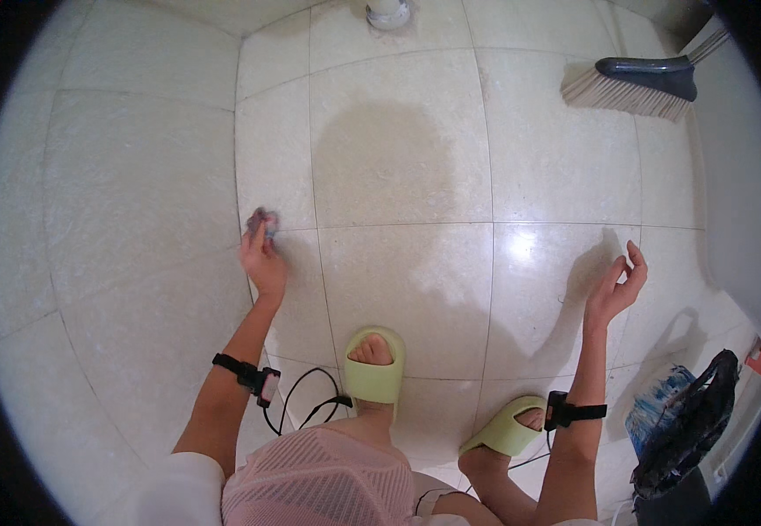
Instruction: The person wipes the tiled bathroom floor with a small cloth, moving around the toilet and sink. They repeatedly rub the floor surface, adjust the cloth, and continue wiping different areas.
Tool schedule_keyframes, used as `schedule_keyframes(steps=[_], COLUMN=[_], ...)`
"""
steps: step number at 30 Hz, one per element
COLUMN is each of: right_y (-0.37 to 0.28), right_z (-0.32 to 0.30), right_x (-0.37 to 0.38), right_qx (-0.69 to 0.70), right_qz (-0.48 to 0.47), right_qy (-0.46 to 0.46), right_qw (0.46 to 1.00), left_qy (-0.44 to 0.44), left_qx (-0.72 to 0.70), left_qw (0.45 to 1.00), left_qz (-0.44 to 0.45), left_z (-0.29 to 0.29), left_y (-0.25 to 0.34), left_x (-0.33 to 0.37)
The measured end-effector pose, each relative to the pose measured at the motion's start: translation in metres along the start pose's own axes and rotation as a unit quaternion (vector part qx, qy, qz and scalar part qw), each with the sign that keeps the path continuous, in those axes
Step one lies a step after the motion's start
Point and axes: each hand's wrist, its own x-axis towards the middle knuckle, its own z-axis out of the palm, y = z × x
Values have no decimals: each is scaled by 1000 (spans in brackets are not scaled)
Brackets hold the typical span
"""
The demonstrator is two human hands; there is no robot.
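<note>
My left hand (pixel 263 261) reaches down by the seam where the tiled wall meets the floor. Its fingers are closed on a small, crumpled grey-pink wad (pixel 266 221), whose kind is too blurred to make out. Off to the right, my right hand (pixel 617 285) hangs above the floor tiles with its fingers loosely bent and apart, holding nothing. Each forearm wears a black strap with a small device and a cable.
At the far right a broom head (pixel 648 81) with pale bristles rests on the tiled floor (pixel 398 289). A white pipe (pixel 387 13) stands at the back. Near right are a black plastic bag (pixel 692 430) and a blue-white package (pixel 652 408). Green slippers (pixel 375 377) are on my feet.
</note>
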Motion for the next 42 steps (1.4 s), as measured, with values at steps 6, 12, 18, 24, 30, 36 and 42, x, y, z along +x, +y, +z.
schedule_keyframes(steps=[6, 12, 18, 24, 30, 36, 42], right_y=[-26, -66, -55, -76, -84, -81, -172], right_z=[25, 33, -7, 29, 79, 66, 67], right_x=[-23, 2, 85, 211, 350, 371, 258], right_qx=[17, 74, 57, 26, -16, -27, 230], right_qz=[-6, -38, -34, -165, -60, -44, -191], right_qy=[-24, -33, -30, 43, 119, -23, -45], right_qw=[1000, 996, 997, 985, 991, 998, 953], left_qy=[18, -203, 142, 161, -14, -231, -94], left_qx=[-48, -316, -79, 63, -79, -350, -379], left_qw=[990, 901, 980, 982, 988, 883, 910], left_qz=[133, 217, 110, -79, 136, 211, 138], left_z=[78, 119, 66, 48, 150, 135, 93], left_y=[106, 263, 107, -9, 189, 319, 246], left_x=[-48, -74, 63, 85, 39, -15, -19])
